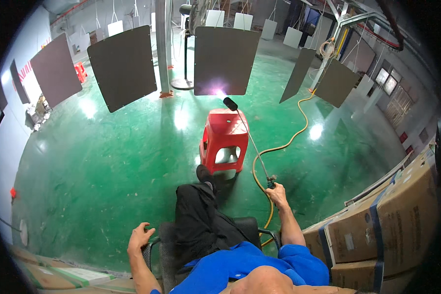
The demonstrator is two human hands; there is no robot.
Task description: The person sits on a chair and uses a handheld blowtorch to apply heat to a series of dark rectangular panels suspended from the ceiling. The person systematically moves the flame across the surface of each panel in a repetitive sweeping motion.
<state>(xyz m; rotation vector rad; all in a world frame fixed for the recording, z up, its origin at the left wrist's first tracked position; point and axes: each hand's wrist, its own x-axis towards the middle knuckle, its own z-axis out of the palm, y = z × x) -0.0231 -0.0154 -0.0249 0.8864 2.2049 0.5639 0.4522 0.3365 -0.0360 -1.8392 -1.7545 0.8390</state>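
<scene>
My right hand is closed around the handle of a long gas torch. Its black burner head points away from me, and a pale violet flame plays on the lower edge of a dark grey hanging panel. From the handle end a yellow hose runs down beside my chair and off across the floor. My left hand rests by the armrest of the chair, fingers loosely apart and holding nothing.
A red plastic stool stands ahead, below the burner, with my shoe near its leg. More dark panels hang to both sides, near a metal post. Cardboard boxes are stacked on my right. The floor is glossy green.
</scene>
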